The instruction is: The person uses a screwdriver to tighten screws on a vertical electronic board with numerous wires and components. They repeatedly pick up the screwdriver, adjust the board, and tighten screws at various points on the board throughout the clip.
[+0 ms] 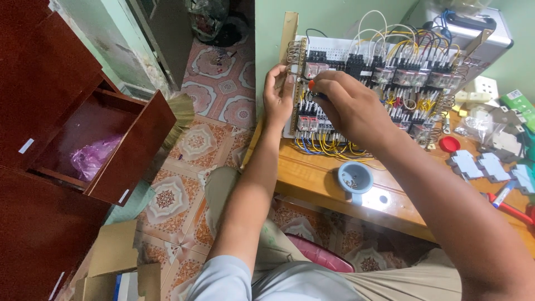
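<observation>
A white wiring board [334, 47] with rows of relays and yellow, blue and white wires leans against the green wall on a wooden table [312, 178]. My left hand [277, 95] holds the board's left edge near a metal rail. My right hand [352, 108] grips a small orange-handled screwdriver [312, 85], its tip at the components in the board's upper left.
A small blue cup [355, 178] with screws stands on the table near its front edge. A red lid [449, 144], grey plastic parts [479, 164] and a red pen [510, 209] lie at right. A dark red cabinet [50, 139] with an open door stands at left.
</observation>
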